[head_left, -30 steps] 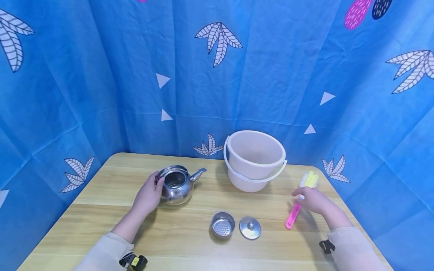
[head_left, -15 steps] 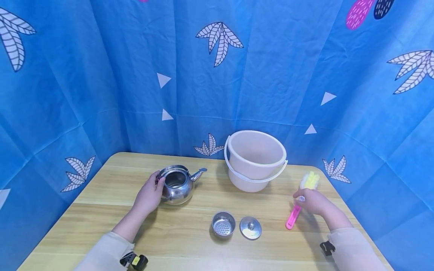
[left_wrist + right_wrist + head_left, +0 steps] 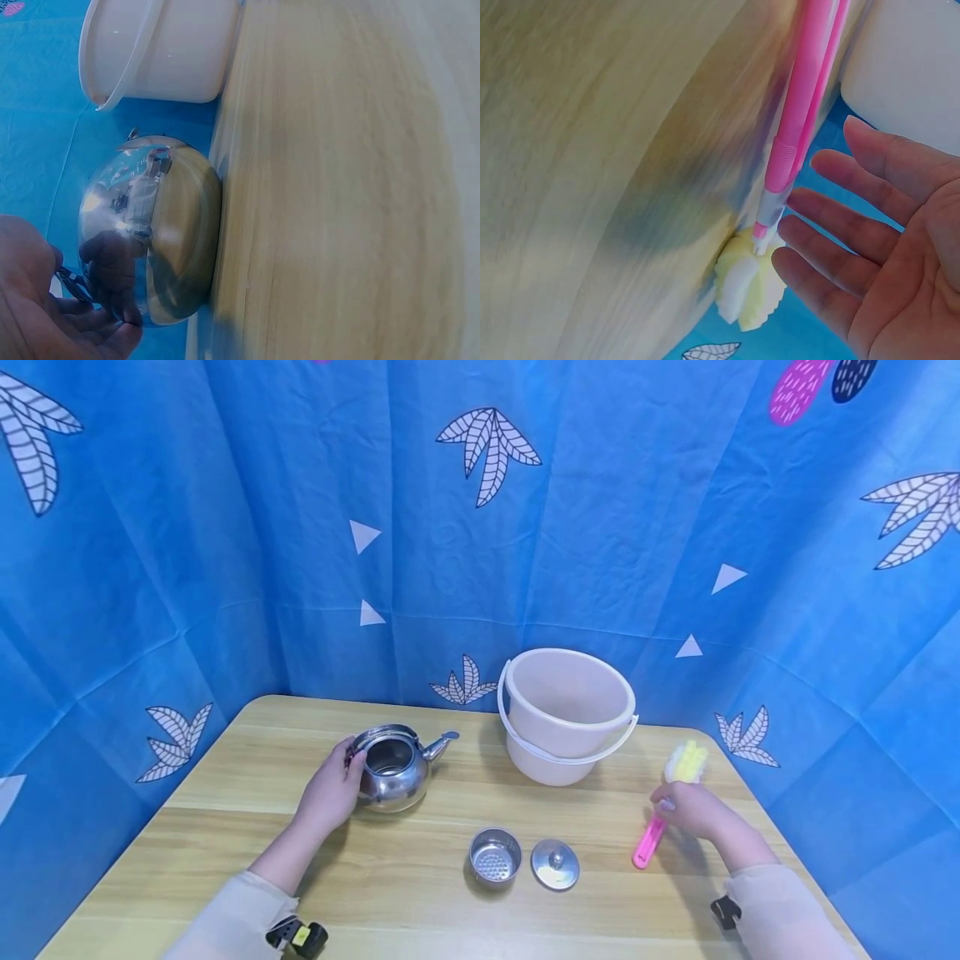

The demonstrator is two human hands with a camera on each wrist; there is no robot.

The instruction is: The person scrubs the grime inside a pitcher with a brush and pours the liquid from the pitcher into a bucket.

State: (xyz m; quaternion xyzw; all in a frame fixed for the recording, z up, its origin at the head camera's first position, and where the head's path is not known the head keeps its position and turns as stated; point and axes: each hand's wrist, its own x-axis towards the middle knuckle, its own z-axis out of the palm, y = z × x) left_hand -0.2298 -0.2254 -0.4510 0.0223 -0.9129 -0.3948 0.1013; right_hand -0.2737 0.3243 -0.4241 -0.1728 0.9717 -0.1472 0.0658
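In the head view, my left hand point(image 3: 331, 789) holds the left side of a shiny metal teapot point(image 3: 396, 783), whose top is uncovered and whose spout faces right. The left wrist view shows fingertips against the teapot's rounded body point(image 3: 150, 232). My right hand point(image 3: 693, 810) is over a sponge brush with a pink handle point(image 3: 648, 842) and a yellow-white head point(image 3: 686, 762), lying on the table. Seen from the right wrist, the fingers point(image 3: 840, 217) are extended beside the brush's handle point(image 3: 802, 97) and not wrapped round it.
A white bucket point(image 3: 551, 762) with its handle down stands at the back. Nearer the front are a small metal strainer cup point(image 3: 494, 858) and a round knobbed lid point(image 3: 555, 865) on the wooden table point(image 3: 405, 893). Blue patterned curtains point(image 3: 315, 527) enclose the sides and back.
The right hand's thumb and fingers have come closer together over the brush in the head view. The left hand and teapot stay put; the head view shifts very slightly.
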